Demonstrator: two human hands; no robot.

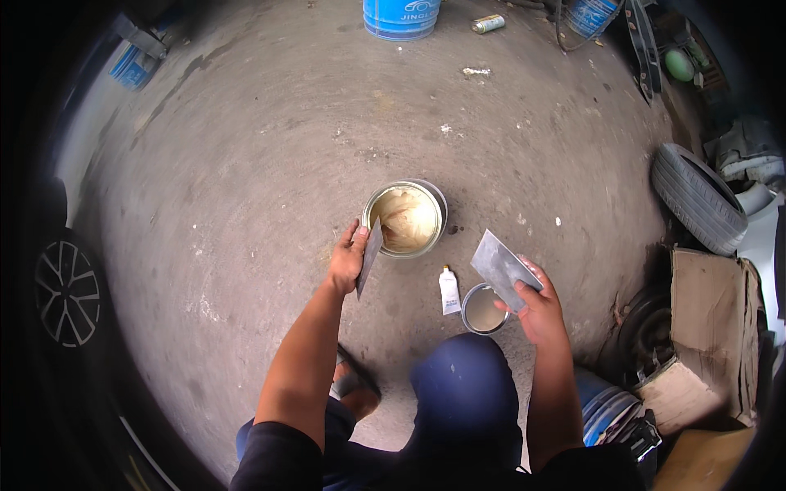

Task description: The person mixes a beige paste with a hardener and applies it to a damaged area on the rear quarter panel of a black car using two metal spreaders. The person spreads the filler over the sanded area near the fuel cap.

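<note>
An uncovered round tin of cream-coloured putty (pixel 413 217) stands on the concrete floor in front of me. My left hand (pixel 347 260) is closed on a thin grey putty spreader (pixel 369 263), seen nearly edge-on, its upper corner overlapping the tin's near left rim; whether it touches the putty I cannot tell. To the right, my right hand (pixel 536 304) grips a flat grey rectangular putty spreader (pixel 501 266), its face turned up and smeared paler in places. Below that plate lies a round lid (pixel 485 313), partly covered by the right fingers. A white tube (pixel 449 293) with a dark yellowish cap lies beside the lid.
A blue bucket (pixel 401 20) and a spray can (pixel 488 24) are at the far side. On the right are a tyre (pixel 698 199), cardboard (pixel 711 319) and another blue bucket (pixel 604 407). A car wheel (pixel 67 293) is at the left. My knee (pixel 465 380) rises close below the lid.
</note>
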